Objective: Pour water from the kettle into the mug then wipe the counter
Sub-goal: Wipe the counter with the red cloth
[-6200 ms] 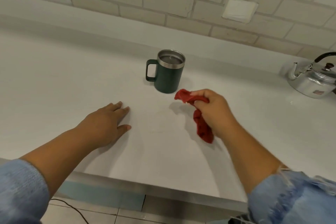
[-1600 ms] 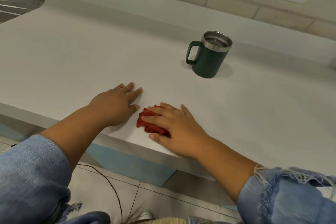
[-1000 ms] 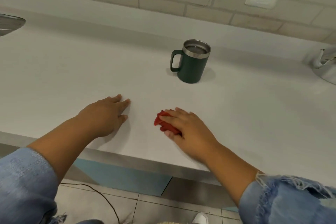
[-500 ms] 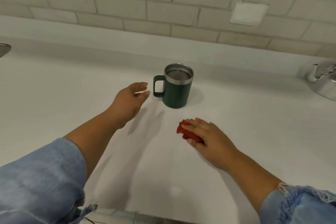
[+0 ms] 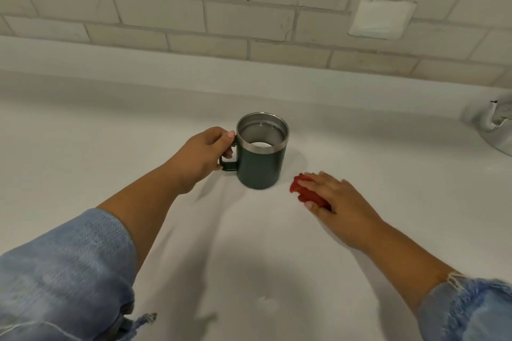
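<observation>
A dark green mug [image 5: 261,166] with a steel rim stands upright on the white counter [image 5: 110,147], with water visible inside. My left hand [image 5: 205,151] is closed around the mug's handle on its left side. To the right of the mug, my right hand [image 5: 336,203] lies flat on a red cloth [image 5: 300,188], pressing it onto the counter; most of the cloth is hidden under the fingers. The silver kettle [image 5: 496,130] shows only partly at the far right edge, its spout pointing left.
A white brick-tiled wall [image 5: 221,8] runs behind the counter, with a white cover plate [image 5: 382,16] on it. A low white ledge [image 5: 138,58] runs along the wall's foot. Blue denim sleeves cover both forearms near the frame's bottom.
My left hand has reached forward from the counter and closed on the mug's handle. My right hand has slid the red cloth toward the right of the mug. The view has moved closer.
</observation>
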`<state>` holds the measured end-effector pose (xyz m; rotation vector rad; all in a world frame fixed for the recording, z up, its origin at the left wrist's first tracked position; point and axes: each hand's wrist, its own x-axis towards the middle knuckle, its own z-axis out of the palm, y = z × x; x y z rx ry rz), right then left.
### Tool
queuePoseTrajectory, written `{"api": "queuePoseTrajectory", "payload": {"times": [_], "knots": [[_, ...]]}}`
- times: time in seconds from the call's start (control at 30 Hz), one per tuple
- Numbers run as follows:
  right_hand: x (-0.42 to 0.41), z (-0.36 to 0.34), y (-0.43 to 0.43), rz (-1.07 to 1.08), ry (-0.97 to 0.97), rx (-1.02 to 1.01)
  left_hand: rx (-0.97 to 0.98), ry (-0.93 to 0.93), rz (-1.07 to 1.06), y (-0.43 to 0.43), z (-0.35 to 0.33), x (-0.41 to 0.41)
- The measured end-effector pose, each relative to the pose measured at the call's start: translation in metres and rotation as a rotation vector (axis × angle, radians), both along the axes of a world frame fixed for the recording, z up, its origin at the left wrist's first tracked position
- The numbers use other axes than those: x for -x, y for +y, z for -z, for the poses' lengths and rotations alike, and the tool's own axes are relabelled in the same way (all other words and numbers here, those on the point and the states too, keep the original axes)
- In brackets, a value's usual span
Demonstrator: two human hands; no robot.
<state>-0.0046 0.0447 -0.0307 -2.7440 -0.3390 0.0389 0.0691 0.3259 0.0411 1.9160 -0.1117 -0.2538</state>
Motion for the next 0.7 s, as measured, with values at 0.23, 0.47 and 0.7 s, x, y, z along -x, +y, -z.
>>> {"api": "queuePoseTrajectory", "payload": {"times": [0.23, 0.47, 0.7], "knots": [[-0.037, 0.004, 0.026, 0.224, -0.102, 0.035, -0.079, -0.055, 0.037, -0.001, 0.004, 0.000], [-0.067, -0.002, 0.012, 0.262, -0.112, -0.085, -0.057, -0.116, 0.030, 0.021, 0.004, -0.007], [-0.076, -0.003, 0.076, 0.025, -0.139, -0.021, 0.079, -0.146, -0.031, 0.043, 0.000, -0.032]]}}
